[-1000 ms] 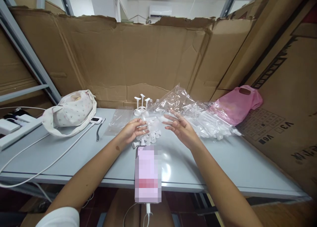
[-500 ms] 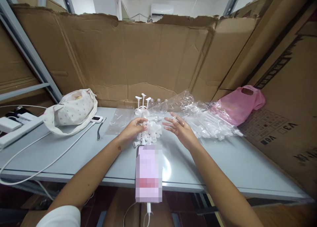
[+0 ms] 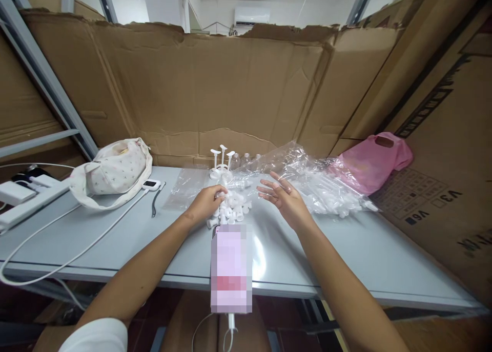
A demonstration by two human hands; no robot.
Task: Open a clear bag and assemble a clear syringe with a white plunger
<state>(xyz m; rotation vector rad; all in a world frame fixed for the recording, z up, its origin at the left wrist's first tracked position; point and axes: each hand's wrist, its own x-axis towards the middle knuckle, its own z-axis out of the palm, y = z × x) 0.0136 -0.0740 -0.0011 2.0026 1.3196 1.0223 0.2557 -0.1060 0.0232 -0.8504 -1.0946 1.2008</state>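
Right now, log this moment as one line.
left hand: at white parts, grip unclear | right hand: open, near clear plastic bag | phone: foreground | pink bag: far right

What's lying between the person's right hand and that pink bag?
In the head view, a clear plastic bag of white parts lies between the right hand and pink bag.

Got a pale blue-grey worktop (image 3: 326,260), brown cardboard (image 3: 215,85), a pink plastic bag (image 3: 369,162), off-white cloth bag (image 3: 115,170) dotted with little sprigs, white parts (image 3: 234,208) and lilac phone screen (image 3: 230,254) with red band.
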